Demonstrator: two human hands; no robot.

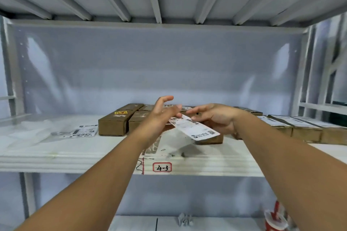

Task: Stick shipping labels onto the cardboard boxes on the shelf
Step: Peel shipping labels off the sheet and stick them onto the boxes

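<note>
A white shipping label hangs tilted over the shelf, its printed end low and to the right. My left hand pinches its upper left end. My right hand is just behind the label, fingers stretched toward my left hand and apart; no firm grip shows. Brown cardboard boxes lie flat in a group behind my hands. One box sits partly hidden under the label. A row of boxes at the right carries white labels on top.
A loose printed label lies left of the boxes beside clear plastic bags. Peeled backing scraps lie near the shelf's front edge, above a tag reading 4-3. A red cup stands on the lower shelf.
</note>
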